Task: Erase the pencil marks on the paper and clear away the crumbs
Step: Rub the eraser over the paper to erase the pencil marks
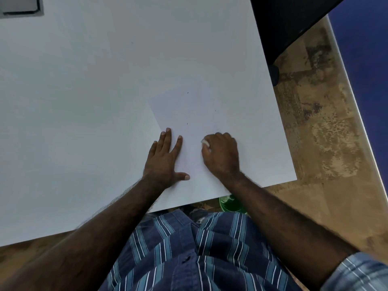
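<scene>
We record a white table [84,101] filling most of the view, its right edge running from 12 o'clock down to 4 o'clock. Beyond that edge lies mottled brown floor [319,122], with a dark object [283,28] at 1 o'clock and a blue surface [367,59] at 2 o'clock. At 6 o'clock we note a blue striped shirt [199,259]. The paper [189,114] lies on the table just right of centre, turned at an angle, its near part under both hands. We find no legible writing, brand or label on it; only faint pencil traces and a few tiny dark specks [187,124] show. The left hand [165,160] rests flat on the paper's left edge, fingers straight and spread, thumb out toward 3 o'clock. The right hand [221,154] is curled, knuckles up, gripping a white eraser [205,142] that shows at the fingertips, down against the sheet. A green object [231,203] shows below the table edge at 5 o'clock. A grey item [21,6] sits at 11 o'clock.
</scene>
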{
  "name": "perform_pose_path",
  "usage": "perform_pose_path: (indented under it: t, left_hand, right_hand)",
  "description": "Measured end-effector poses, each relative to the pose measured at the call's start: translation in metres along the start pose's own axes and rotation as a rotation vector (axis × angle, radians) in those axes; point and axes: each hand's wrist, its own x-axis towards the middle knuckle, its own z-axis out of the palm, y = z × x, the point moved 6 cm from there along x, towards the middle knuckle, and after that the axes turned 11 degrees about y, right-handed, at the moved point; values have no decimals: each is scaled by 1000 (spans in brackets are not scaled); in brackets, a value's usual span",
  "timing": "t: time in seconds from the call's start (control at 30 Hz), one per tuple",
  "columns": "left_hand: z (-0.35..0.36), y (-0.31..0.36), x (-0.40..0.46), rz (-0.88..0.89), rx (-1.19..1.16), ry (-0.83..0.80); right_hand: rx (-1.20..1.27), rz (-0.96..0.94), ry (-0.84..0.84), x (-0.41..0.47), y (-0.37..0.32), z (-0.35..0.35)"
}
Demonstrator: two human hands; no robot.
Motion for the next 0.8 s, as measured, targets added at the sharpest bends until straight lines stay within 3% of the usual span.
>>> perform_pose_path:
  t: [0.13,0.2,0.4,0.5,0.63,0.7,0.8]
  left_hand:
    - [-2,1,0,8,5,24]
    - [-2,2,0,9,7,27]
    - [-1,1,0,-1,13,-3]
    - [-1,2,0,5,8,3]
    - [-2,3,0,11,-5,22]
    - [-2,3,-1,2,9,3]
    - [-2,3,0,-12,18,-9]
  right_hand:
    - [101,-295,-192,-42,-54,10]
    - [77,-384,-204,-43,-56,9]
    - [-42,-11,-9,14,1,-3]
    - [34,-75,-47,-6,-22,5]
    - [99,-361,-179,-37,-49,13]
    - [56,-319,-125,-20,-32,10]
    - [-41,-72,5,18,8,-2]
